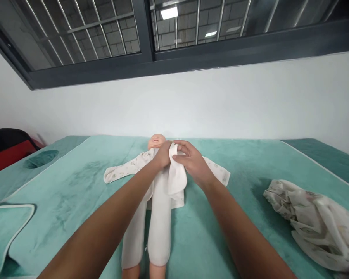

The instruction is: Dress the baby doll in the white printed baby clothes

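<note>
A baby doll (157, 141) lies on its back on a teal cover, head toward the wall. It wears white trousers (159, 217) and a white printed baby shirt (133, 166) with its sleeves spread out sideways. One front flap of the shirt is lifted, showing its plain inner side. My right hand (193, 159) is closed on the edge of this flap, thumb and fingers pinching the cloth. Close beside it, over the doll's chest, my left hand (163, 154) is also closed at the flap's upper edge; its fingertips are partly hidden.
The teal cover (75, 201) has a white-edged fold at the left. A crumpled printed white cloth (317, 224) lies at the right. Beyond the bed stand a white wall (192, 104) and a dark-framed barred window (147, 35). A black and red object (11, 151) sits far left.
</note>
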`<state>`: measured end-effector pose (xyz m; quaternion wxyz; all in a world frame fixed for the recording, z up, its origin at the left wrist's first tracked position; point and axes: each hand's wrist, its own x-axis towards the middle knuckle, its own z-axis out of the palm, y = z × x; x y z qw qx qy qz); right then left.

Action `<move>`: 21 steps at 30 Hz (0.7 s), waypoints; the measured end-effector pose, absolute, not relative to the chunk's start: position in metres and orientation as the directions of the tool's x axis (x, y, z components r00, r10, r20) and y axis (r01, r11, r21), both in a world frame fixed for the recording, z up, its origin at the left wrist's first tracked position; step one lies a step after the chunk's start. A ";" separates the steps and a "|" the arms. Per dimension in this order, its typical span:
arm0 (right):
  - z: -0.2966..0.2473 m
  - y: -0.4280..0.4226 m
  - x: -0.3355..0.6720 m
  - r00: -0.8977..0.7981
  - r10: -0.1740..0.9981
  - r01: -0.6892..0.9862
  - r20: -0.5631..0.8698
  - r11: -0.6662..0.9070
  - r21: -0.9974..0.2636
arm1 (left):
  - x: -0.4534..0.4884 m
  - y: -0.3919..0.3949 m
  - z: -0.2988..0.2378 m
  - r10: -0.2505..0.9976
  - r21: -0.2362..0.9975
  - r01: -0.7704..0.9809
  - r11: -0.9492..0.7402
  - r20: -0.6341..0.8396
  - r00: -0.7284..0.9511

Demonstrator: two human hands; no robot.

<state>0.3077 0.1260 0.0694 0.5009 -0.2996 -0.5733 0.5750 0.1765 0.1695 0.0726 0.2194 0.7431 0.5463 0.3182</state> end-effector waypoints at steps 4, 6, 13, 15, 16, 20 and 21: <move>0.065 0.128 0.305 -0.351 0.890 -0.146 0.291 0.255 -0.956 | 0.151 0.155 0.100 0.980 0.891 0.413 -0.191 0.148 0.134; 0.062 0.124 0.297 -0.425 0.850 -0.119 0.311 0.288 -0.950 | 0.141 0.149 0.110 0.977 0.928 0.355 -0.113 0.039 0.209; 0.064 0.104 0.281 -0.553 0.803 0.287 0.220 0.432 -0.855 | 0.138 0.159 0.109 0.990 0.720 0.690 -0.078 -0.023 0.136; 0.070 0.099 0.283 -0.519 0.821 0.398 0.238 0.479 -0.783 | 0.138 0.166 0.103 0.989 0.665 0.735 -0.132 0.142 0.049; 0.073 0.097 0.284 -0.504 0.830 0.467 0.237 0.493 -0.734 | 0.137 0.169 0.100 0.980 0.650 0.749 -0.130 0.197 -0.002; 0.080 0.086 0.283 -0.543 0.830 0.704 0.126 0.532 -0.471 | 0.126 0.174 0.086 0.969 0.617 0.785 -0.052 0.221 -0.109; 0.080 0.084 0.282 -0.569 0.815 0.717 0.111 0.558 -0.417 | 0.124 0.173 0.082 0.970 0.606 0.794 -0.045 0.218 -0.111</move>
